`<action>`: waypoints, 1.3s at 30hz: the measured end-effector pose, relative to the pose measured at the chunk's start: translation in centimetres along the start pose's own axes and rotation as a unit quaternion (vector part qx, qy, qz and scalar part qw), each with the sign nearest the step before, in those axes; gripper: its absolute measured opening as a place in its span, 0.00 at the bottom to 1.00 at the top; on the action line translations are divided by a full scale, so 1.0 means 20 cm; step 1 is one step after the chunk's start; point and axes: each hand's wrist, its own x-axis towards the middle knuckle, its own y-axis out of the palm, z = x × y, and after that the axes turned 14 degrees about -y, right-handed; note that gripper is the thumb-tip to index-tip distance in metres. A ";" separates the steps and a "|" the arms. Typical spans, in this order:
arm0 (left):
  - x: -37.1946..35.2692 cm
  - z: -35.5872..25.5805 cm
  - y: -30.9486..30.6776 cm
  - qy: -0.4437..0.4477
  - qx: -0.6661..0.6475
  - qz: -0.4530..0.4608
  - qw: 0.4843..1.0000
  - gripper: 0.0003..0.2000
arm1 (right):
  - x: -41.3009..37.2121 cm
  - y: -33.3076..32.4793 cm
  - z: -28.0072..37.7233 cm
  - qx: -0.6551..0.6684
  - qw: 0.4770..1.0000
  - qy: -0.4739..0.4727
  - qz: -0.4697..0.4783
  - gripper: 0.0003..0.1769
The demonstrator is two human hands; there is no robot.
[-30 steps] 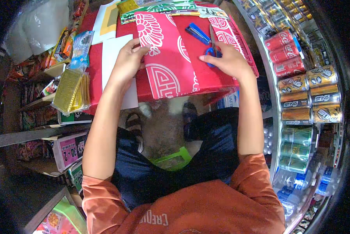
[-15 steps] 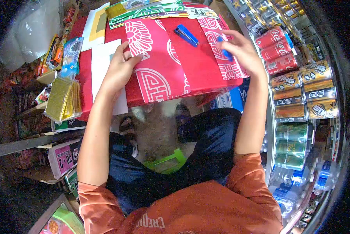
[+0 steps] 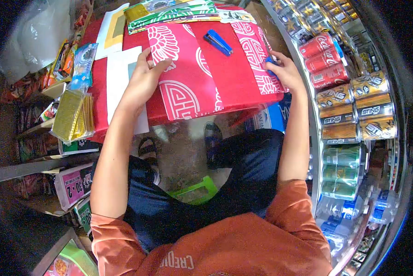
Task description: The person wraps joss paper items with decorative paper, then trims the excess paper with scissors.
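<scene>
**A:** The left hand (image 3: 144, 80) lies flat on the red paper (image 3: 202, 78), fingers spread. It sits left of the blue stapler (image 3: 218, 42) and nearer the person.

**B:** Pinning it, I'd say. A flat palm like that looks set to keep the sheet from shifting.

**A:** Right of the stapler, the right hand (image 3: 283, 71) is curled tight around the scissors (image 3: 269, 62). Only a bit of blue handle shows.

**B:** So the hands are well apart, one at each side edge of the paper. The stapler lies on the sheet between them, farther from the person, with nobody touching it. It's probably parked within reach.

**A:** Left of the stapler, beyond the left hand, there's a white sheet (image 3: 119, 69). The gold packets (image 3: 73, 115) are further left and nearer.

**B:** And well right of the stapler are the stacked drink cans (image 3: 349, 92), out of the way.
</scene>
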 end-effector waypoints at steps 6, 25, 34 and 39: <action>0.00 0.01 -0.01 -0.007 0.031 -0.014 0.999 0.42 | 0.00 0.01 -0.01 0.068 0.997 -0.031 -0.010 0.46; 0.04 0.06 -0.02 0.046 0.053 -0.023 0.997 0.41 | -0.02 0.11 0.13 -0.180 0.975 -0.133 -0.008 0.45; 0.04 0.21 0.03 0.373 0.379 -0.175 0.829 0.29 | 0.14 0.48 0.33 -0.179 0.944 -0.267 -0.078 0.32; -0.04 0.19 0.17 0.385 0.438 -0.107 0.805 0.27 | 0.23 0.64 0.39 -0.225 0.945 -0.232 -0.058 0.25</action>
